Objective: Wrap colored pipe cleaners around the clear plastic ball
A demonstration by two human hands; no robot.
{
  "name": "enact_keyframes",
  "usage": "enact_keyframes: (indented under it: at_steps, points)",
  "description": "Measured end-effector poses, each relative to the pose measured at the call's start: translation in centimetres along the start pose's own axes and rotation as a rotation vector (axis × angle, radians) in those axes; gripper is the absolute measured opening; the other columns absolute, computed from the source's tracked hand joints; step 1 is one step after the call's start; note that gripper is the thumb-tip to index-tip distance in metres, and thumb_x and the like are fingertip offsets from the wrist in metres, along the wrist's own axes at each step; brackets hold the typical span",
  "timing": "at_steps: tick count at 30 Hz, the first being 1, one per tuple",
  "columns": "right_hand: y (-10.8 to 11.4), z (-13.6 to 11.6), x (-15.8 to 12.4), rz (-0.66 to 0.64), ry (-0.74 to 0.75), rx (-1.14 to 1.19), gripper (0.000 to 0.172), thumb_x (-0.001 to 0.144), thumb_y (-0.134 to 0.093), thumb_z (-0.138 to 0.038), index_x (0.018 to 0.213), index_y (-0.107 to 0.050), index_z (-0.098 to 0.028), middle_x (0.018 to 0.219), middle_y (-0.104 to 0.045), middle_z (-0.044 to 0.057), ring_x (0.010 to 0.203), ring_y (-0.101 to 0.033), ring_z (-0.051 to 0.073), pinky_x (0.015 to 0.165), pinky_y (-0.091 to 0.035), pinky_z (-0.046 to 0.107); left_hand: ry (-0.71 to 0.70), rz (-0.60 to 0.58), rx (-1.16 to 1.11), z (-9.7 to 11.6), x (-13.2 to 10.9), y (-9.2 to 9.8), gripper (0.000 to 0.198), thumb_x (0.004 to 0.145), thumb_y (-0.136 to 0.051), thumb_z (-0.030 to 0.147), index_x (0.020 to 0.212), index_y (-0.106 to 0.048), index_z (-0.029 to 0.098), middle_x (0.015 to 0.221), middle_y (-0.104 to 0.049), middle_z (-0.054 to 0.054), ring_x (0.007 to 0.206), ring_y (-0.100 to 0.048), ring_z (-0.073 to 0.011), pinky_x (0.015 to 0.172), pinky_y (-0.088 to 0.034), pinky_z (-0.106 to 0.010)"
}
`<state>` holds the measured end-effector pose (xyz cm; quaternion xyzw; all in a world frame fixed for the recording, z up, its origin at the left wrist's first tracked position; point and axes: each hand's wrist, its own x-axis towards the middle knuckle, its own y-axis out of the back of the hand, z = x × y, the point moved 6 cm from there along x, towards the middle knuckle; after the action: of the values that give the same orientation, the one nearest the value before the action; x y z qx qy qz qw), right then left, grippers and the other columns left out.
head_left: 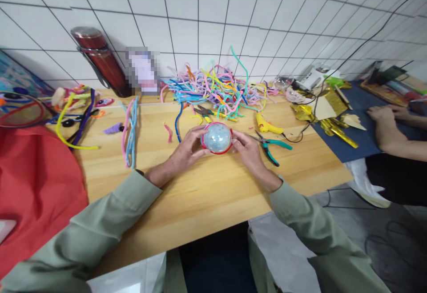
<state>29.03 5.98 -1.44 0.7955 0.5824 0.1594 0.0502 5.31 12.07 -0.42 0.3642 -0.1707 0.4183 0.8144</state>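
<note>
A clear plastic ball (217, 137) with a red strip round its rim rests just above the wooden table (200, 195). My left hand (183, 154) grips its left side with curled fingers. My right hand (249, 151) holds its right side, fingers wrapped against the red rim. Both green sleeves reach in from the bottom of the view.
A tangled pile of coloured pipe cleaners (216, 88) lies behind the ball. Teal pliers (272, 147) and a yellow glue gun (268, 126) lie to the right. A red flask (100, 59) stands at the wall, red cloth (33, 182) on the left. Another person's hands (387, 122) rest on a blue mat.
</note>
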Motion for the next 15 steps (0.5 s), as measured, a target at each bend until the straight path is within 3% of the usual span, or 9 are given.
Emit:
enact_keyframes:
  at_steps: [4, 10, 15]
  points:
    - [0.2, -0.8, -0.5, -0.005, 0.178, -0.214, 0.038, 0.103, -0.057, -0.034, 0.133, -0.08, -0.027, 0.112, -0.076, 0.009, 0.103, -0.071, 0.027, 0.09, -0.062, 0.044, -0.091, 0.014, 0.084, 0.9, -0.1, 0.0, 0.065, 0.099, -0.081, 0.037, 0.156, -0.05, 0.034, 0.159, -0.057, -0.016, 0.152, -0.056, -0.0337, 0.124, -0.051, -0.061]
    - [-0.2, -1.5, -1.1, -0.085, 0.296, -0.359, 0.055, 0.098, -0.049, -0.017, 0.148, -0.07, -0.027, 0.116, -0.072, 0.01, 0.113, -0.069, 0.029, 0.102, -0.061, 0.05, -0.121, 0.04, 0.166, 1.6, -0.2, 0.0, 0.062, 0.1, -0.08, 0.036, 0.154, -0.051, 0.033, 0.152, -0.06, -0.016, 0.146, -0.059, -0.0321, 0.12, -0.056, -0.06]
    - [-0.4, -2.2, -1.8, -0.189, 0.264, -0.358, 0.066, 0.097, -0.056, -0.019, 0.162, -0.054, -0.029, 0.153, -0.061, 0.014, 0.142, -0.06, 0.031, 0.12, -0.054, 0.055, -0.115, 0.036, 0.179, 1.2, -0.2, 0.0, 0.067, 0.099, -0.081, 0.04, 0.156, -0.049, 0.032, 0.152, -0.06, -0.017, 0.146, -0.06, -0.033, 0.118, -0.057, -0.061]
